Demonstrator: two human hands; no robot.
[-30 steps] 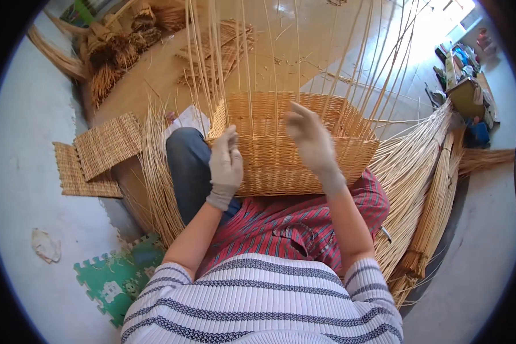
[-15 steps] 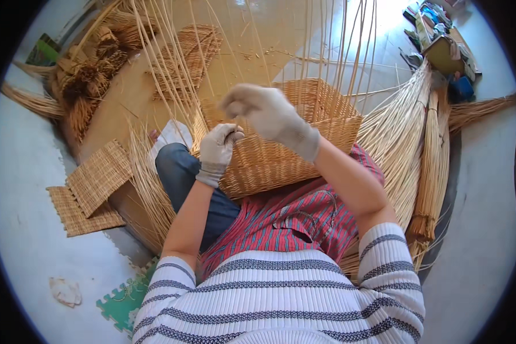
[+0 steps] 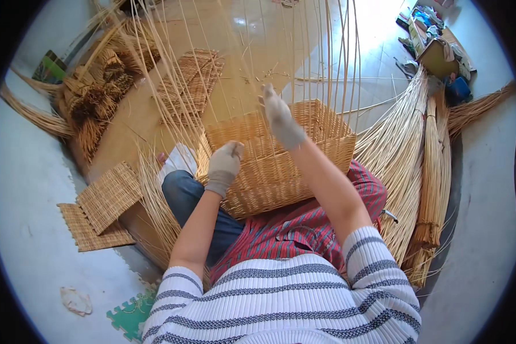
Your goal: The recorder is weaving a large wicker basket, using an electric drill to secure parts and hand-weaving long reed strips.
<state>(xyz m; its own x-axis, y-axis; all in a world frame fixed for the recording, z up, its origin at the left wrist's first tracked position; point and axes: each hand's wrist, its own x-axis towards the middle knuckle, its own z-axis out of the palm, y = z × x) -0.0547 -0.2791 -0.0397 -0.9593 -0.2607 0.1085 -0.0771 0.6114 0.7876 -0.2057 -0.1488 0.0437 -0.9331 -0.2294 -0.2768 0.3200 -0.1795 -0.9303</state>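
A rectangular woven wicker basket (image 3: 292, 178) rests across my lap, with long upright stakes (image 3: 328, 57) rising from its walls. My left hand (image 3: 225, 163), in a pale work glove with a grey cuff, is closed at the near left part of the rim. Its fingertips pinch there, and any thin strand between them is too small to make out. Over the basket's interior, my right hand (image 3: 280, 117), gloved alike, is raised among the stakes. Its fingers look stretched out and apart, slightly smeared by motion, with nothing visible in them.
Pale loose canes (image 3: 397, 137) and a tied bundle (image 3: 431, 189) lie at the right. Woven panels (image 3: 110, 195) sit at the left, another panel (image 3: 192, 86) lies beyond, and brown bundles (image 3: 100, 86) are piled far left. A cluttered box (image 3: 440, 54) stands far right.
My right hand has swung from beside my left hand up and to the right, its fingers straightening. My left hand remains closed at the rim. The view has shifted slightly.
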